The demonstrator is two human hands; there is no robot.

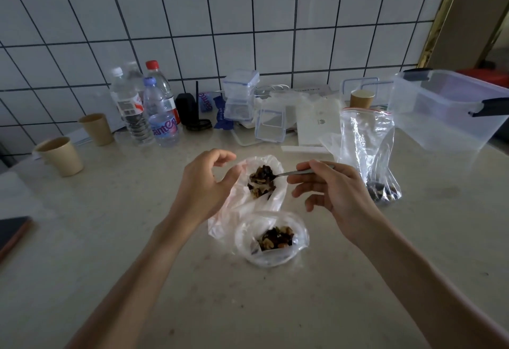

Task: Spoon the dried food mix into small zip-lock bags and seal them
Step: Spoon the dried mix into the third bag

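Observation:
My right hand (333, 189) grips a metal spoon (292, 173) whose bowl, heaped with dark dried fruit and nuts, sits over the mouth of a crumpled clear plastic bag (239, 205) holding more of the mix (260, 186). My left hand (205, 186) pinches that bag's left rim and holds it apart. In front of it on the counter stands a second small bag (271, 238), mouth wide, with nut mix inside. To the right a tall zip-lock bag (367, 153) with a red seal strip stands upright, a little mix at its bottom.
Several water bottles (154, 106) stand at the back left, paper cups (62, 156) further left. Small clear lidded boxes (241, 98) and white packaging line the tiled wall. A big clear storage tub (446, 112) sits at the right. A dark flat object (12, 231) lies at the left edge.

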